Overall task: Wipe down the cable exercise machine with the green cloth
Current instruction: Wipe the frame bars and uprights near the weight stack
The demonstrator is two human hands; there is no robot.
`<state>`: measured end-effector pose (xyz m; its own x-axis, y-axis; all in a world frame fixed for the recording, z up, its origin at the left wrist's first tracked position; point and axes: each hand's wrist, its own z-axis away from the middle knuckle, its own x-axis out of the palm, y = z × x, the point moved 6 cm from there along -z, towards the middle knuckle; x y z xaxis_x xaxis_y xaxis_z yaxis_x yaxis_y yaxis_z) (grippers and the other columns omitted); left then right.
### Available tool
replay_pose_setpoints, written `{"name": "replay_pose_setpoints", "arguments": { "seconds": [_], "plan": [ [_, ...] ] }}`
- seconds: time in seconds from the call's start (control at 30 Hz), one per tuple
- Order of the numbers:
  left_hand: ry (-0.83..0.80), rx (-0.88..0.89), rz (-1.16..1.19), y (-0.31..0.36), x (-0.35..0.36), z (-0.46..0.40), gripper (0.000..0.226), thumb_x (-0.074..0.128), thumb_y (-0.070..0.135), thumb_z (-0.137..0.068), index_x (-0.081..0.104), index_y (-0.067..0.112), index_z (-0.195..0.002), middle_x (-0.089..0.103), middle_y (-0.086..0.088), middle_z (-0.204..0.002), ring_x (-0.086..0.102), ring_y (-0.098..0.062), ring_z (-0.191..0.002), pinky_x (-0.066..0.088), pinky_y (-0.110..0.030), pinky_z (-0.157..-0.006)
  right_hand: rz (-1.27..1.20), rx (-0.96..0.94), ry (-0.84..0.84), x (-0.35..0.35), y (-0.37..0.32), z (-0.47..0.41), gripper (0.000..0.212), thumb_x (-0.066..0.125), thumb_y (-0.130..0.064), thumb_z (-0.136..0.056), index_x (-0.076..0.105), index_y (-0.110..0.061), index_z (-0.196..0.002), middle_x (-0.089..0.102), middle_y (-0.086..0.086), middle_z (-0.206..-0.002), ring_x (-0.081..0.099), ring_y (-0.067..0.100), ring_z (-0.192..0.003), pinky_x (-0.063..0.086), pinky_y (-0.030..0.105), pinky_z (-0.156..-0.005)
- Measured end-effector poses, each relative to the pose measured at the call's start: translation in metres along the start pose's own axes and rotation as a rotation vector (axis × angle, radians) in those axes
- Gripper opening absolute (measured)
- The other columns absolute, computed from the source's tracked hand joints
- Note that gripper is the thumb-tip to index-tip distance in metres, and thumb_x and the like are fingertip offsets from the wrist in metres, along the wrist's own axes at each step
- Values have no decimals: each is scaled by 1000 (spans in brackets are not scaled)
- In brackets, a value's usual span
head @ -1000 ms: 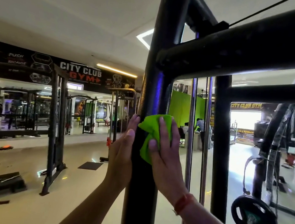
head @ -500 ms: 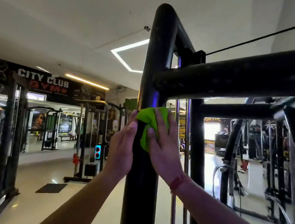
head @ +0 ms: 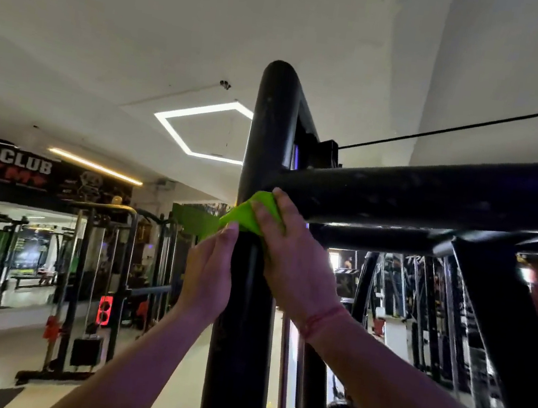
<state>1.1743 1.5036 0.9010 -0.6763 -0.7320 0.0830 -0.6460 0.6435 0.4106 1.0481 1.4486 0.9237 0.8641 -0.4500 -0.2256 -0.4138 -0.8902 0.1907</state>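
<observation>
The right hand presses the green cloth flat on the tall black post, just under the thick cross bar. The left hand rests on the post, fingers straight and together. This looks like wiping the post, and next the cloth likely needs to go up to the round top.

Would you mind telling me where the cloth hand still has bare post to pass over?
Bare post runs from the green cloth up to its rounded top. At the crossbar joint it is crowded, right hand pressing there.
</observation>
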Motion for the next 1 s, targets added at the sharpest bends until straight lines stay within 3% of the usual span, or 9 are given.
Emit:
{"name": "replay_pose_setpoints", "arguments": {
  "seconds": [0.07, 0.2, 0.33, 0.4, 0.5, 0.6, 0.7, 0.87, 1.0],
  "plan": [
    [-11, 34, -42, 9, 5, -7, 55, 39, 53, -101, 72, 10, -93, 72, -10, -82, 66, -33, -79, 51, -47, -66, 183, -14, 1, -5, 7, -3, 58, 53, -20, -97, 39, -24, -153, 25, 7, -165, 44, 37, -139, 61, 43, -82],
    [-27, 92, -264, 16, 19, -25, 55, 30, 54, -103, 54, 25, -143, 60, -10, -140, 56, -26, -129, 44, -48, -107, 373, -30, 60, -17, 19, -16, 52, 41, -21, -98, 48, -16, -149, 37, 10, -161, 27, 47, -148, 46, 54, -108],
    [-100, 178, -268, 30, 33, -39, 57, 28, 52, -99, 49, 26, -145, 45, -3, -155, 36, -18, -147, 28, -38, -122, 556, -136, 55, -30, 36, -12, 59, 38, -21, -97, 37, -19, -156, 28, 6, -165, 9, 37, -156, 16, 57, -124],
    [-130, 219, -340, 32, 36, -45, 60, 27, 50, -99, 51, 18, -145, 37, 5, -159, 21, -6, -151, 15, -20, -121, 568, 22, 131, -56, 60, -6, 67, 49, -16, -91, 35, -16, -157, 24, 10, -166, 2, 38, -156, 11, 59, -125],
    [-158, 240, -368, 31, 40, -49, 61, 29, 50, -100, 50, 17, -147, 35, 8, -160, 14, -3, -152, 12, -20, -120, 521, 209, 183, -68, 71, -1, 65, 54, -19, -96, 33, -9, -157, 21, 15, -165, 0, 41, -155, 6, 55, -126],
    [-154, 235, -314, 36, 48, -51, 56, 31, 48, -101, 56, 19, -141, 35, 6, -159, 9, -3, -152, 13, -28, -124, 404, 71, 46, -39, 44, -22, 60, 45, -39, -103, 36, -10, -154, 26, 11, -163, 7, 36, -155, 13, 50, -127],
    [-148, 231, -283, 43, 57, -52, 50, 31, 45, -101, 68, 23, -127, 36, 6, -157, 9, -6, -152, 12, -30, -124, 489, -93, -9, -44, 39, -41, 44, 46, -34, -103, 54, -11, -140, 48, 13, -147, 33, 39, -145, 28, 53, -121],
    [-171, 248, -339, 45, 64, -54, 70, 22, 60, -96, 50, 19, -146, 36, 8, -159, 13, -4, -152, 13, -38, -126, 604, 454, 214, -135, 115, -37, 34, 45, -28, -102, 72, -7, -103, 54, 15, -142, 26, 42, -150, 18, 59, -121],
    [-223, 267, -335, 62, 81, -56, 66, 22, 57, -98, 53, 22, -144, 43, 5, -156, 20, -6, -151, 13, -38, -125, 592, 229, 112, -110, 89, -57, 42, 36, -37, -104, 69, -17, -119, 64, 6, -128, 45, 30, -133, 34, 49, -113]
  ]
}}
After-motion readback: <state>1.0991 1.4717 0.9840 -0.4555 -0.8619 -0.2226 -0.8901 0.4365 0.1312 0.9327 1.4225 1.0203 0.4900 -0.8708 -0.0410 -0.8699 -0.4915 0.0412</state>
